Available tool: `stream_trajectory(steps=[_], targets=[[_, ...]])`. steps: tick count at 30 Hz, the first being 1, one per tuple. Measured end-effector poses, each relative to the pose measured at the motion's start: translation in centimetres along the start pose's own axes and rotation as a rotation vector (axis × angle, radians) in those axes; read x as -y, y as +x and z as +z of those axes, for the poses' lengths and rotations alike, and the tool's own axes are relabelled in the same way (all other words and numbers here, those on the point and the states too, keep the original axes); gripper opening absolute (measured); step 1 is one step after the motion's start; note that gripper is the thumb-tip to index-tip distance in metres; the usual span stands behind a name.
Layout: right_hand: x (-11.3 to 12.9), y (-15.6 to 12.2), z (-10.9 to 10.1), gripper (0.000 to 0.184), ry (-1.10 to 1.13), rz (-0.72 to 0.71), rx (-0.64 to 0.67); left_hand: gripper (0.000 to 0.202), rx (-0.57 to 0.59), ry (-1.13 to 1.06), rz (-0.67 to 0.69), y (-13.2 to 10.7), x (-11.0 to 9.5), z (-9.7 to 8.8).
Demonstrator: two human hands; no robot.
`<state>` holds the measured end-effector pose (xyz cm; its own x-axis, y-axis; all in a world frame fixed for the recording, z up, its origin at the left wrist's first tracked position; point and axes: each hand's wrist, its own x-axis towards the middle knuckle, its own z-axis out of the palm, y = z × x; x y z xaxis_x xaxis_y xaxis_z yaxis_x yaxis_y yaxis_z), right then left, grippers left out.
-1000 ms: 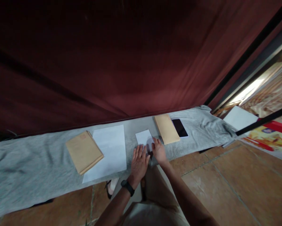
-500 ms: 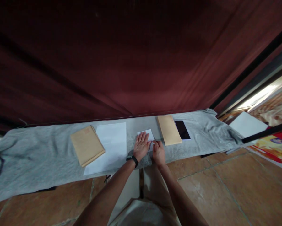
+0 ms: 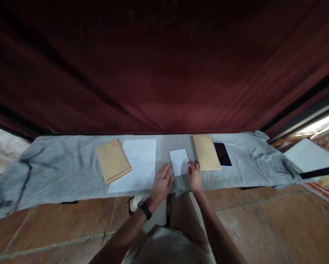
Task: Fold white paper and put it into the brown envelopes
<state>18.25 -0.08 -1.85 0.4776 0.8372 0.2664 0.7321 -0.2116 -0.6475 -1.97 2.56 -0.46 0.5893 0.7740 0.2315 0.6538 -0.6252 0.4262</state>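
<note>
A folded white sheet of paper [image 3: 179, 161] lies flat on the grey cloth in front of me. My left hand [image 3: 162, 180] rests open just left of the paper's lower corner, fingers stretched out and thumb a little apart. Curled at the paper's right edge, my right hand [image 3: 194, 176] pinches its side between thumb and fingers. Left of these, a large white sheet [image 3: 142, 161] lies partly under a stack of brown envelopes [image 3: 113, 161]. Another stack of brown envelopes [image 3: 207, 152] is close beyond my right hand.
A dark-screened phone [image 3: 222, 154] lies beside the right envelope stack. Grey cloth [image 3: 68, 165] covers the long narrow surface, with a dark red curtain [image 3: 164, 73] rising behind it. At the far right are a white board [image 3: 310, 157] and a black bar [image 3: 321, 172].
My left hand has slid off the folded paper toward its lower left, uncovering it. My right hand stays at the paper's right edge. The view has shifted slightly left.
</note>
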Motion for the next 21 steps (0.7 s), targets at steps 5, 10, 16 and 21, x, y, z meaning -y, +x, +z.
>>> stream_trajectory(steps=[5, 10, 16, 21], targets=[[0.3, -0.2, -0.7, 0.039, 0.075, 0.091, 0.047, 0.051, 0.016, -0.158, -0.054, 0.9, -2.7, 1.9], [1.6, 0.2, -3.0, 0.045, 0.252, 0.188, -0.002, 0.048, -0.069, -0.618, -0.353, 2.1, -3.3, 1.5], [4.8, -0.9, -4.9, 0.037, 0.017, -0.158, 0.052, 0.059, -0.119, -1.180, -0.564, 6.0, -4.8, -0.4], [5.3, -3.4, -3.6, 0.034, -0.050, -0.379, 0.170, 0.040, -0.173, -1.333, -0.651, 7.0, -3.9, 1.3]])
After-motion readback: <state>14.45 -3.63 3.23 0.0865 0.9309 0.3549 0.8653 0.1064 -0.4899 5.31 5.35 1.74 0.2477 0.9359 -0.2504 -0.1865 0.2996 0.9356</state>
